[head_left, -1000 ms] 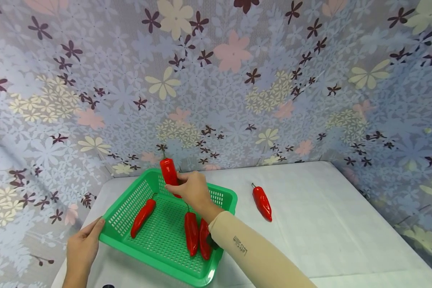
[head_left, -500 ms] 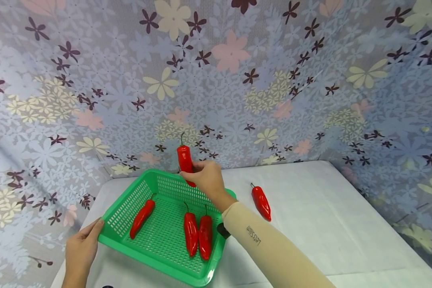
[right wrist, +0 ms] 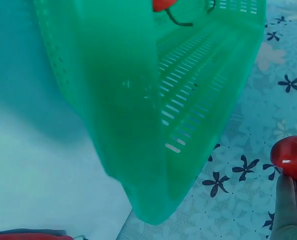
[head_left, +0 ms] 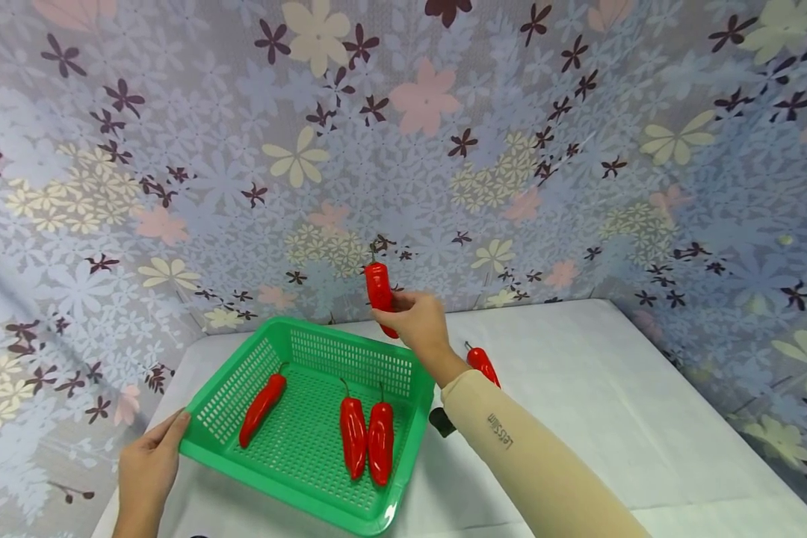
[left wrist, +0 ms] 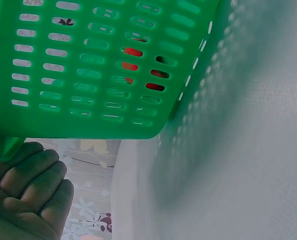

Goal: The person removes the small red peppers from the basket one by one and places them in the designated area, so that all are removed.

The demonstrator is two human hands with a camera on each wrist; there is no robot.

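In the head view, the right hand (head_left: 415, 323) was raised at the centre of the frame, above the far right corner of the green basket (head_left: 403, 373), with its fingers curled round a red pepper (head_left: 379, 288) held nearly upright, stem up. The sleeved forearm ran down to the lower right. The left hand (head_left: 144, 471) was seen at the lower left, fingers fairly straight, laid against the basket's near left corner. Three peppers (head_left: 353, 437) lay inside the basket, and another pepper (head_left: 482, 364) lay on the white table (head_left: 612, 418), partly hidden by the right arm.

In the left wrist view, the loosely bent fingers (left wrist: 31, 187) were shown under the basket's corner, nothing being gripped.

In the right wrist view, only the fingertips (right wrist: 286, 205) against the held pepper's rounded end appeared at the lower right.
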